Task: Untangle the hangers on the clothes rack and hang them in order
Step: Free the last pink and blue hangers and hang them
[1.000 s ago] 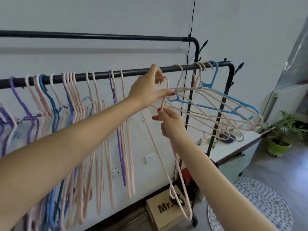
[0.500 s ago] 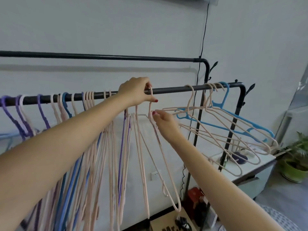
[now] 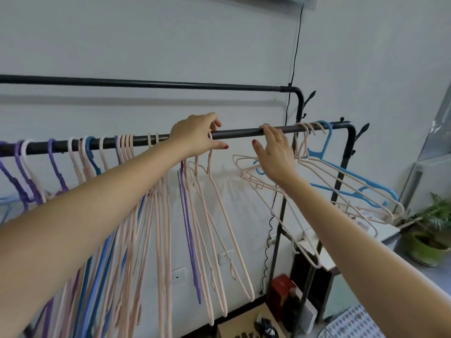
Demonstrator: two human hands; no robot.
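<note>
Left hand (image 3: 195, 135) sits on the front rail (image 3: 244, 133), thumb and fingers pinching the hook of a pink hanger (image 3: 220, 203) that hangs straight down just below it. Right hand (image 3: 274, 152) is spread, holding nothing, fingertips touching the rail to the right of the left hand, with a gap of bare rail between the two. Step in hand, as I read it: seat that hook fully, then go for the tangle. Doing it well: let go only once the hook is over the rail and the body hangs plumb, and set it tight beside the sorted row under the left forearm. Take the next hanger from the hook nearest the right hand, lift it off the rail first, then slide its body out of the others; don't yank. Tangled bunch (image 3: 317, 186) is just right of and below the right hand: thin pink frames tilted near flat, interlocked with one blue hanger (image 3: 341, 172), hooks crowded at the rail's bend. Sorted hangers left of the left hand are pink, blue, purple, hanging vertical, colours mixed.
</note>
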